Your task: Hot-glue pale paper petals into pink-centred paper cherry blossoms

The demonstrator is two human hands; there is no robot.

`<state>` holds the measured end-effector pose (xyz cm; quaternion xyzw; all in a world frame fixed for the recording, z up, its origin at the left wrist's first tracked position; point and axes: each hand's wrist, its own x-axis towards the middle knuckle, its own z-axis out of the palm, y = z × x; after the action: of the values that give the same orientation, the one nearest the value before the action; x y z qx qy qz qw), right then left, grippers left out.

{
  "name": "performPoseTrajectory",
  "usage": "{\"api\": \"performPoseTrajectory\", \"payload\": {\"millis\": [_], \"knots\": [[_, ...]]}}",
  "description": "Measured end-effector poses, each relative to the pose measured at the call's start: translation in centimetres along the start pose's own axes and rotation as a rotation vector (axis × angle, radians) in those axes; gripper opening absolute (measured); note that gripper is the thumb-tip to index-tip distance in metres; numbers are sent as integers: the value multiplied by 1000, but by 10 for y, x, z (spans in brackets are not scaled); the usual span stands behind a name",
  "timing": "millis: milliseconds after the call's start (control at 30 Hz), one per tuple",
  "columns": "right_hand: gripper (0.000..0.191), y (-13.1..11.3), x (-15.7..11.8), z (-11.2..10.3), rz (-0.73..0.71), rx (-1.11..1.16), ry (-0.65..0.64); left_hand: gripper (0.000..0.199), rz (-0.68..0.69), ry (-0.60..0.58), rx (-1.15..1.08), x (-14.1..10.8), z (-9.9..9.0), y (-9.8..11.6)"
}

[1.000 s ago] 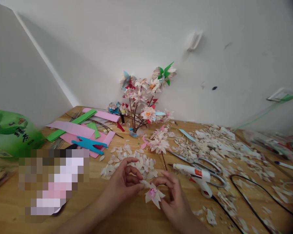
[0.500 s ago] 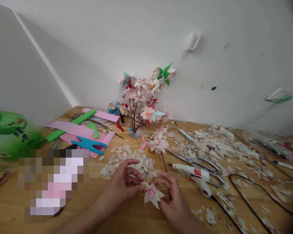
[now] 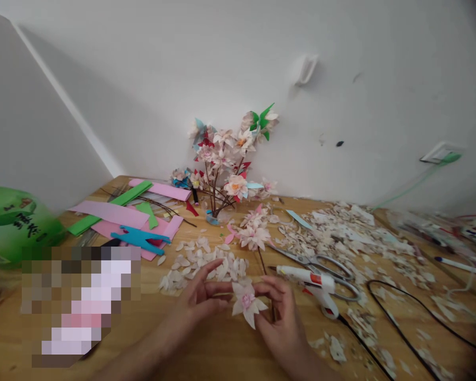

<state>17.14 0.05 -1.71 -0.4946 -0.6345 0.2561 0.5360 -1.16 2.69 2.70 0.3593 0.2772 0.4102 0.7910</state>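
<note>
**A:** What am I looking at on my feed right now?

**B:** I'm watching a paper flower (image 3: pixel 246 302) with a pink centre, being held between both hands over the near part of the wooden table (image 3: pixel 8 338), just right of the middle.

**A:** How are the hands gripping it?

**B:** The right hand (image 3: pixel 280 323) is curling closed around the flower's right side. The left hand (image 3: pixel 198 299) is reaching in from the left with bent fingers, their tips at the petals. I can't tell from here whether they're pinching or only touching.

**A:** Which step are we on, would you say?

**B:** I'm judging it as close handwork on this one flower, since both hands are occupied with it. A heap of loose paper petals (image 3: pixel 200 270) is lying just beyond the left hand.

**A:** And what does the next move call for?

**B:** I'm thinking it calls for one hand coming free, because the glue gun (image 3: pixel 307 283) and the scissors (image 3: pixel 301 256) are lying off to the right, out of reach of a closed hand. Farther back, I'm seeing a branch of paper flowers (image 3: pixel 218 174) standing near the wall, with paper strips (image 3: pixel 111 214) on its left.
</note>
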Motion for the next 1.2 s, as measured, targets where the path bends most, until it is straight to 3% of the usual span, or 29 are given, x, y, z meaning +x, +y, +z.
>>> {"api": "performPoseTrajectory", "payload": {"millis": [167,500,933,1200], "knots": [[50,-2,2,1,29,17,15,75,35,-86,45,-2,5,-2],[46,-3,2,1,108,-7,-28,79,91,-33,261,-7,1,-4],[47,-6,4,3,132,12,-27,86,109,-76,291,-7,-3,-7],[50,-5,3,5,106,6,-33,90,156,-51,604,-15,1,0]]}}
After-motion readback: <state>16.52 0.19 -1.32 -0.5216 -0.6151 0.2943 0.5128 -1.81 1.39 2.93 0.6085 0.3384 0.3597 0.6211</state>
